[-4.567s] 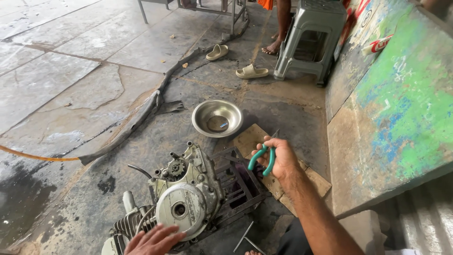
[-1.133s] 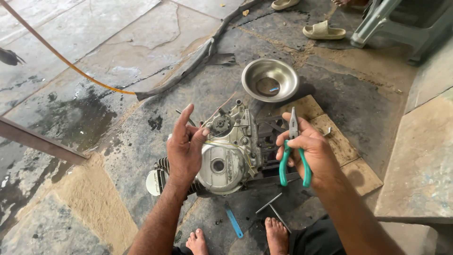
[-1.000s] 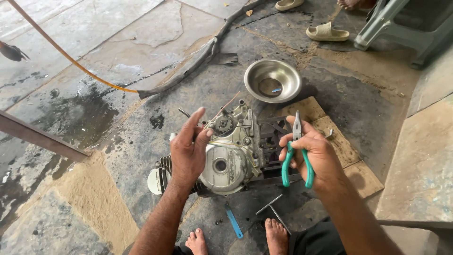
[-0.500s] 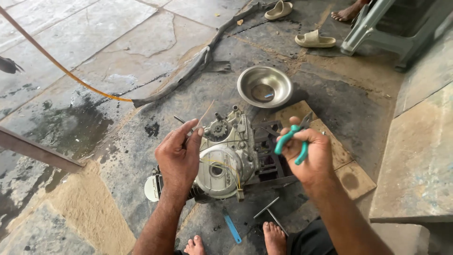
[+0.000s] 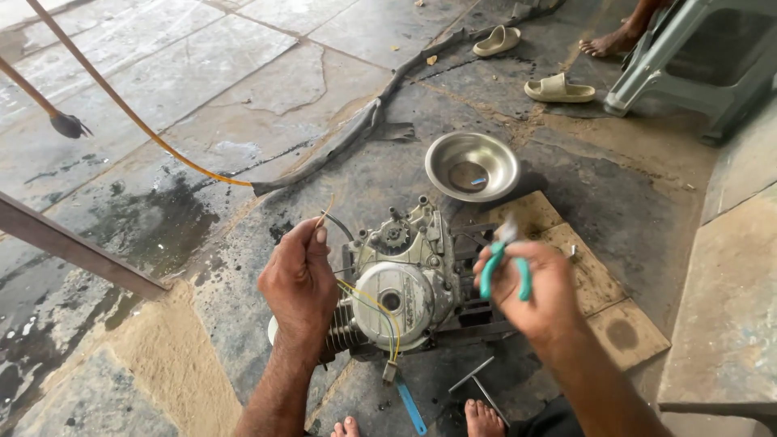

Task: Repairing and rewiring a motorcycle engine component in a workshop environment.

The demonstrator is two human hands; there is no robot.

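Observation:
A grey motorcycle engine (image 5: 401,283) lies on the stained floor between my hands, with a round side cover facing up and coloured wires (image 5: 374,310) hanging down its front. My left hand (image 5: 301,282) pinches a thin wire or cable end, held up beside the engine's left side. My right hand (image 5: 536,287) grips green-handled pliers (image 5: 503,260), jaws pointing up, just right of the engine.
A steel bowl (image 5: 472,166) sits behind the engine. Flat cardboard pieces (image 5: 599,283) lie at right. A blue tool (image 5: 410,407) and metal rods (image 5: 477,384) rest near my feet. Another person's foot, sandals (image 5: 557,87) and a plastic stool (image 5: 696,57) stand at upper right. An orange hose (image 5: 129,113) crosses left.
My left hand lifted off the engine cover and now pinches a thin wire. My right hand with the pliers shifted slightly; the view tilted.

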